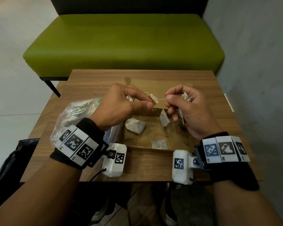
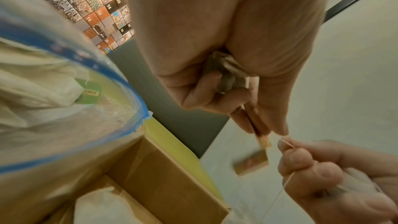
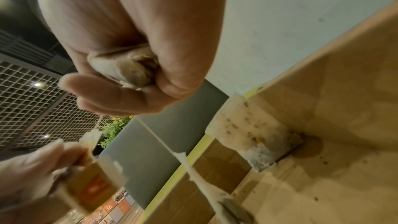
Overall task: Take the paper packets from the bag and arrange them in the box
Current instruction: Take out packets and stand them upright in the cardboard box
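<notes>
Over the box (image 1: 155, 149) on the worktop (image 1: 91, 88), my left hand (image 1: 119, 106) pinches an orange tag (image 1: 152, 99) and curls round a packet (image 2: 228, 76), mostly hidden in the palm. My right hand (image 1: 188, 110) pinches the string (image 1: 161, 100), its grip closed on another crumpled packet (image 3: 129, 69). Three packets (image 1: 136, 127) lie in the box. The bag (image 1: 72, 115), partly behind my left wrist, holds more, blurred.

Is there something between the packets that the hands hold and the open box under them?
Nothing solid: the box lies open under both hands. But a taut string joins the left hand and right hand, so their packets look tangled together.
</notes>
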The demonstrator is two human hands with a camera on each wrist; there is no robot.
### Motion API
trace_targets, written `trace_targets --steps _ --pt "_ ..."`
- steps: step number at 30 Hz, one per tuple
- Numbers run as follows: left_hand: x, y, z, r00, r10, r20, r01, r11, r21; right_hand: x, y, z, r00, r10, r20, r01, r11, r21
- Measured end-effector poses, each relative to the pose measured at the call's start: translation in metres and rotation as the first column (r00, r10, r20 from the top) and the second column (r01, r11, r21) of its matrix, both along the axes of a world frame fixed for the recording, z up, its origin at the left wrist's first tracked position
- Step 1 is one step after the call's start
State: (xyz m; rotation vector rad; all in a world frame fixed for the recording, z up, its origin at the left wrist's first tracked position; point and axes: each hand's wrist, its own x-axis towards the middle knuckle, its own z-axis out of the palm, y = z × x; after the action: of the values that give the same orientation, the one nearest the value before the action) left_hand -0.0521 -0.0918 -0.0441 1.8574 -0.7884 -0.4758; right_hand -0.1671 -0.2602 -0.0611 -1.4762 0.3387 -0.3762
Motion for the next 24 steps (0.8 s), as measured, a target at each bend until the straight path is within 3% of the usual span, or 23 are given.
trace_targets --steps 20,24 --pt "-0.003 -0.006 -0.003 0.996 0.072 -0.06 -0.075 0.996 -0.044 0.002 0.005 -0.005 0.995 0.102 -0.003 -0.102 0.989 -0.106" --pt "-0.003 -0.009 -0.006 0.993 0.091 -0.075 -0.095 0.995 -0.044 0.002 0.005 -0.007 0.988 0.147 -0.039 -0.152 0.953 -0.263"
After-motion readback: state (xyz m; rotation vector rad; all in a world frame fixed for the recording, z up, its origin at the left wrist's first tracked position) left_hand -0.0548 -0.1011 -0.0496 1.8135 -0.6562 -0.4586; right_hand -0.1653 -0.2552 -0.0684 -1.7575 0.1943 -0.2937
